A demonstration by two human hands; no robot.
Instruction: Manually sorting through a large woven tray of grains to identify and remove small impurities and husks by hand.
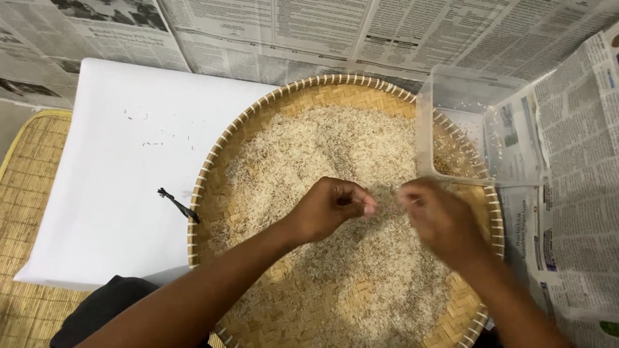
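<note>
A round woven bamboo tray (pixel 205 168) lies in front of me, spread with pale uncooked rice grains (pixel 322 145). My left hand (pixel 330 208) hovers over the middle of the tray with fingertips pinched together, apparently on a few grains. My right hand (pixel 440 220) is just to its right, blurred, with fingers curled close to the left fingertips. Whether the right hand holds grains cannot be told. Both forearms reach in from the bottom edge.
A clear plastic container (pixel 459 98) rests on the tray's right rim. A white sheet (pixel 121 168) with a few dark specks and a small black twig (pixel 178 204) lies to the left. Newspaper (pixel 581 183) covers the floor, and a woven mat (pixel 13 229) lies at far left.
</note>
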